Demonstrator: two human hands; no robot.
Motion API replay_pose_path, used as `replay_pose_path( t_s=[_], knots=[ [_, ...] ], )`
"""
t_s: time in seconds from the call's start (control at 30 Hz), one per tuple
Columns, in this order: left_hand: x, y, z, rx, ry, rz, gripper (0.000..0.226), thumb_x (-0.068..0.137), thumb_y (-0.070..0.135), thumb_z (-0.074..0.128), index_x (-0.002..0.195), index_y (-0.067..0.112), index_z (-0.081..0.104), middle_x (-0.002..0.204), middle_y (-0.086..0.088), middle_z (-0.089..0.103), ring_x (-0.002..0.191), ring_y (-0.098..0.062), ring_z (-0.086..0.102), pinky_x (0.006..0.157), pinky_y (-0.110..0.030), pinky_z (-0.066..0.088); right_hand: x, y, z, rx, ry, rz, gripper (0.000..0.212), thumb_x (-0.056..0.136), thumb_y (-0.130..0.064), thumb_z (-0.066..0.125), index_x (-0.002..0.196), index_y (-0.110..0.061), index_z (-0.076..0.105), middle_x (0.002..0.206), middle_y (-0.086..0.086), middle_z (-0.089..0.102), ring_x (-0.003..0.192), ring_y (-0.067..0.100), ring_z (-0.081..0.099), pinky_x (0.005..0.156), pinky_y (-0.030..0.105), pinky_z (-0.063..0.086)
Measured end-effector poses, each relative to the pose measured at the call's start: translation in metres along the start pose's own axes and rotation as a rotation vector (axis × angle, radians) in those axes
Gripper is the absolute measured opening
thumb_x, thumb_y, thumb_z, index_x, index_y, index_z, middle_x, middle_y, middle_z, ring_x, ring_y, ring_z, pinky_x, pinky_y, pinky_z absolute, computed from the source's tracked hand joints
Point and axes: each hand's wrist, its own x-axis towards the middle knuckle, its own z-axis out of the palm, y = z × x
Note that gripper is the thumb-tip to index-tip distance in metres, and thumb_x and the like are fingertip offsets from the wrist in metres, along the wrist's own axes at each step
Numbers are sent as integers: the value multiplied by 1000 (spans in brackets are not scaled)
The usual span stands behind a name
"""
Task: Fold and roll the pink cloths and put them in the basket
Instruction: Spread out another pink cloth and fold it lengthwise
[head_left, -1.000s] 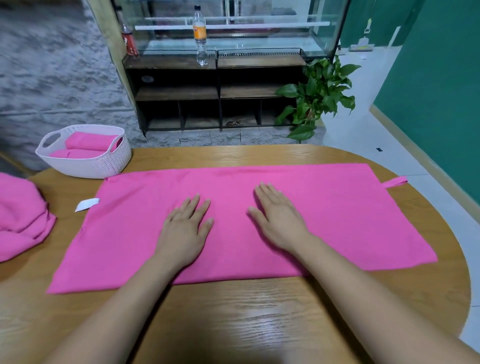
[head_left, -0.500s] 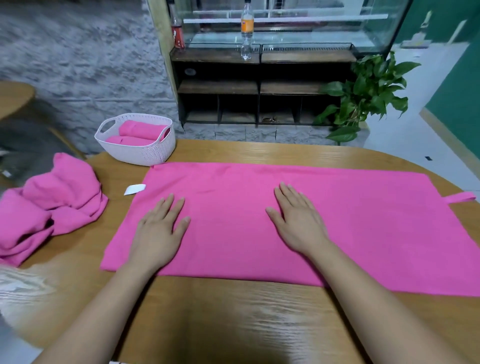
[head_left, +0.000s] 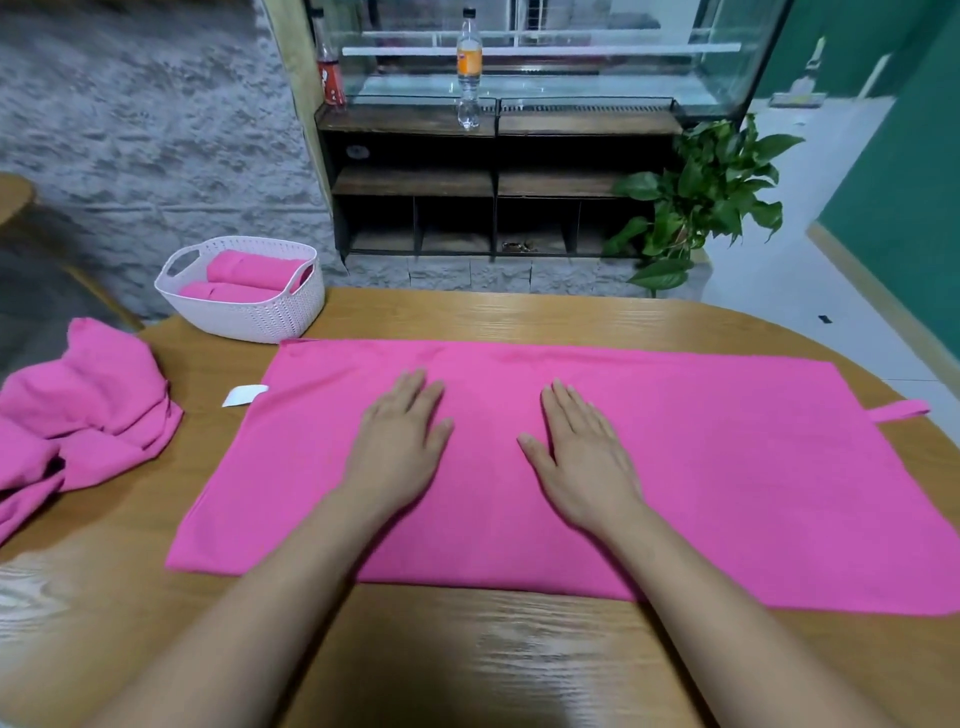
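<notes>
A large pink cloth (head_left: 727, 467) lies flat, folded into a long rectangle, across the wooden table (head_left: 467, 649). My left hand (head_left: 400, 441) and my right hand (head_left: 582, 452) rest palm-down on its middle, fingers together, holding nothing. A white tag (head_left: 243, 395) sticks out at the cloth's left edge and a pink loop (head_left: 901, 409) at its right. At the table's back left stands a white woven basket (head_left: 249, 317) with two rolled pink cloths (head_left: 254, 270) inside. A crumpled pile of pink cloths (head_left: 78, 415) lies at the far left.
Behind the table stands a dark wooden shelf (head_left: 493, 182) with an orange-labelled bottle (head_left: 468, 67) and a red bottle (head_left: 330, 73) on top. A green potted plant (head_left: 696, 208) is at the shelf's right. The table's curved right edge is near the cloth's loop.
My left hand slid out to the left over the cloth and has come back toward the middle; the right hand stayed flat. The view has swung left, bringing the crumpled pile in.
</notes>
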Motion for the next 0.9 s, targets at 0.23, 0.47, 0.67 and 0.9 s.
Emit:
replay_pose_path(
  t_s=[0.23, 0.47, 0.67, 0.9],
  knots=[
    [24, 124, 44, -61, -121, 333, 57, 110, 45, 35, 163, 23, 36, 172, 1, 29, 161, -18, 16, 130, -45, 19, -19, 22, -19, 416, 140, 192, 57, 107, -12, 44, 163, -9, 34, 169, 8, 35, 156, 20, 31, 130, 31, 18],
    [44, 155, 64, 20, -259, 371, 63, 110, 54, 33, 167, 29, 24, 175, 6, 16, 162, -15, 6, 131, -44, 9, 2, 79, -29, 132, 164, 263, 55, 110, -29, 42, 161, -8, 38, 165, 13, 41, 156, 25, 33, 129, 40, 25],
    [58, 122, 58, 36, -265, 269, 67, 108, 65, 25, 168, 37, 14, 176, 10, 2, 162, -12, -1, 131, -42, 3, 3, 80, -27, 63, 140, 253, 58, 111, -37, 41, 163, -10, 35, 167, 10, 39, 157, 24, 30, 129, 40, 21],
    [67, 55, 36, 89, -242, 135, 68, 106, 68, 19, 167, 40, 10, 175, 12, 0, 162, -11, -2, 130, -40, 1, 1, 81, -28, 56, 134, 234, 60, 110, -37, 45, 162, -10, 36, 167, 10, 38, 158, 23, 29, 129, 40, 20]
  ],
)
